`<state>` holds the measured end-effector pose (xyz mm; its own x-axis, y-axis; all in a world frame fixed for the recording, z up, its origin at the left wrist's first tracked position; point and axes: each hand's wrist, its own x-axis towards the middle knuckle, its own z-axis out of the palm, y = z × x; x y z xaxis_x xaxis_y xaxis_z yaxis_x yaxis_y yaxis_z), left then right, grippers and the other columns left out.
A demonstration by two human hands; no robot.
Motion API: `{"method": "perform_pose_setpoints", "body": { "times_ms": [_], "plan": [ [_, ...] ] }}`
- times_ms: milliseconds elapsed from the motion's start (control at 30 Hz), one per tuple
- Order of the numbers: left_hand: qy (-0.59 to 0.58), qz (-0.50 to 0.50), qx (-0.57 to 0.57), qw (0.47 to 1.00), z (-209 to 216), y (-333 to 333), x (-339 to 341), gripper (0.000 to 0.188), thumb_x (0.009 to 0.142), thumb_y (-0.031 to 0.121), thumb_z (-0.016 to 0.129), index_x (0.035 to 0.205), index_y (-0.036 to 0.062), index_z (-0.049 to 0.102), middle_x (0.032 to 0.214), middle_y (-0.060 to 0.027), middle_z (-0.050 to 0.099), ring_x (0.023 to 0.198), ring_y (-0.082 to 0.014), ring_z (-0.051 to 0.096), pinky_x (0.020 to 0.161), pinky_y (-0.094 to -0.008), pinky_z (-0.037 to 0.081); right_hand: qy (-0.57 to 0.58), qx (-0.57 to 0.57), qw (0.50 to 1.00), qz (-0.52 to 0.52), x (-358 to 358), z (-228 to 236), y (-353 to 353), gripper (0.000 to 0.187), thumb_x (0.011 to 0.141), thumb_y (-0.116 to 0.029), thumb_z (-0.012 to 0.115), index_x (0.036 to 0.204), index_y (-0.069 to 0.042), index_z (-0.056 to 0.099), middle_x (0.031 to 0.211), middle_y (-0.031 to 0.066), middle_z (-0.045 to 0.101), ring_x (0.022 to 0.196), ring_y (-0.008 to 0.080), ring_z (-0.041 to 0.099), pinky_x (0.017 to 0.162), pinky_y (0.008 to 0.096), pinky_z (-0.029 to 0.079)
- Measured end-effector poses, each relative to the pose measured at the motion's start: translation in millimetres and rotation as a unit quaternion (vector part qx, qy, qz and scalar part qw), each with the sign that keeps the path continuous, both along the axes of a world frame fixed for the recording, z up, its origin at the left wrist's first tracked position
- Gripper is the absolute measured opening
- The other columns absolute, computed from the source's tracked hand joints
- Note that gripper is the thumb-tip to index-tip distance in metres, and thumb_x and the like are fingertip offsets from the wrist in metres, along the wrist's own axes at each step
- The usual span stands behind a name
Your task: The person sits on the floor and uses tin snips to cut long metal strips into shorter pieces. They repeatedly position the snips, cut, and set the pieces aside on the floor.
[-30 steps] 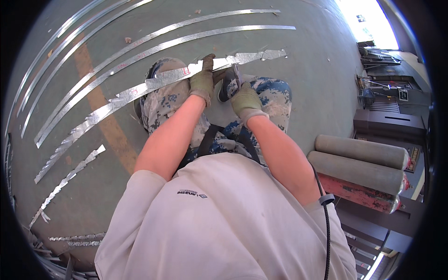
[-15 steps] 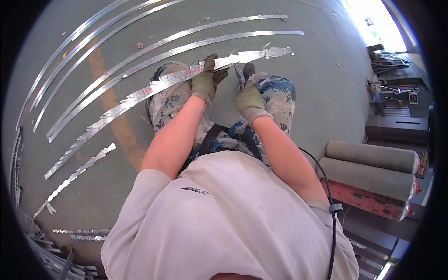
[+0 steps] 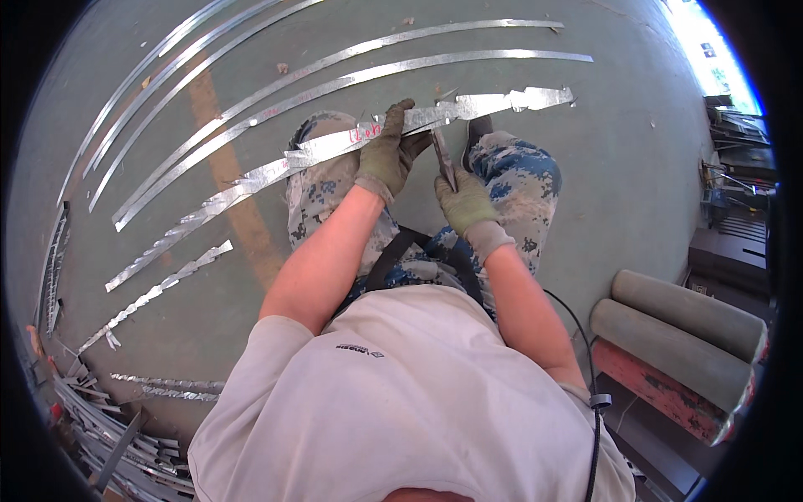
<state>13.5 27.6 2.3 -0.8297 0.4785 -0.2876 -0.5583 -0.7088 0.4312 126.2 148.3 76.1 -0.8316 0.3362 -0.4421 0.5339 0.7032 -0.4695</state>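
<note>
My gloved left hand (image 3: 386, 157) grips a long, thin sheet-metal strip (image 3: 326, 147) held slantwise above my knees, its fingers on both sides of the strip. The strip is shiny, bears red handwritten marks, and has many cut, bent tabs along its length. My gloved right hand (image 3: 465, 204) is closed around the handles of a pair of metal snips (image 3: 447, 161). Their narrow end reaches the strip's near edge, just right of my left hand; whether the jaws are on the metal I cannot tell.
Several plain metal strips (image 3: 401, 64) lie on the green floor (image 3: 636, 142) beyond. A shorter notched strip (image 3: 159, 293) lies at left, above a pile of metal pieces (image 3: 125, 435). Grey cylinders (image 3: 669, 343) and a red one (image 3: 661, 389) lie at right. A black cable (image 3: 589, 351) hangs beside my right arm.
The whole view has shifted, so the floor things appear farther right. My right hand has come slightly closer to me and turned the snips toward the strip. My left hand keeps its grip.
</note>
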Motion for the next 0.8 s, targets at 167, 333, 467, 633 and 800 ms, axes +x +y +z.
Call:
{"method": "perform_pose_setpoints", "body": {
  "times_ms": [167,333,467,633,800],
  "plan": [
    [-0.008,0.004,-0.016,1.0,8.7,1.5,2.3,0.04,0.108,0.034,0.054,0.139,0.0087,0.055,0.119,-0.0112,0.068,0.103,-0.0265,0.072,0.097,-0.0414,0.06,0.035,0.038,0.999,-0.004,4.1,-16.4,5.5,0.052,0.099,-0.041,0.053,0.135,-0.004,0.06,0.126,0.0272,0.065,0.119,0.0458,0.06,0.103,0.0501,0.046],
    [-0.012,0.003,-0.013,1.0,12.0,-1.0,4.0,0.041,0.107,0.034,0.056,0.137,0.0071,0.055,0.118,-0.0118,0.068,0.104,-0.0273,0.072,0.097,-0.0427,0.061,0.045,0.009,0.999,0.0,-2.5,-11.2,5.8,0.049,0.099,-0.041,0.054,0.132,-0.006,0.062,0.123,0.0268,0.066,0.115,0.0466,0.061,0.1,0.0513,0.048],
    [-0.012,-0.001,0.008,1.0,12.0,-1.9,4.3,0.041,0.106,0.034,0.057,0.137,0.0073,0.056,0.117,-0.0112,0.069,0.103,-0.0257,0.072,0.095,-0.041,0.061,0.047,0.002,0.999,0.001,-3.5,-11.4,8.1,0.046,0.099,-0.042,0.054,0.129,-0.008,0.063,0.118,0.0263,0.068,0.111,0.0473,0.063,0.097,0.0528,0.049],
    [-0.017,0.001,0.01,1.0,17.7,-3.2,4.5,0.039,0.108,0.033,0.054,0.135,0.006,0.056,0.115,-0.0122,0.068,0.099,-0.0258,0.073,0.092,-0.0406,0.064,0.036,0.019,0.999,-0.004,-2.3,-2.5,3.4,0.045,0.099,-0.042,0.053,0.127,-0.008,0.062,0.116,0.0263,0.068,0.109,0.0474,0.063,0.096,0.0539,0.049],
    [-0.014,-0.002,0.009,1.0,15.6,-4.8,3.6,0.039,0.108,0.033,0.053,0.136,0.0064,0.054,0.115,-0.0122,0.068,0.1,-0.0257,0.073,0.093,-0.0404,0.064,0.026,0.024,0.999,0.008,-3.4,-1.8,4.7,0.046,0.1,-0.043,0.052,0.126,-0.007,0.062,0.118,0.0263,0.068,0.11,0.0466,0.063,0.096,0.0538,0.048]
  ]
}}
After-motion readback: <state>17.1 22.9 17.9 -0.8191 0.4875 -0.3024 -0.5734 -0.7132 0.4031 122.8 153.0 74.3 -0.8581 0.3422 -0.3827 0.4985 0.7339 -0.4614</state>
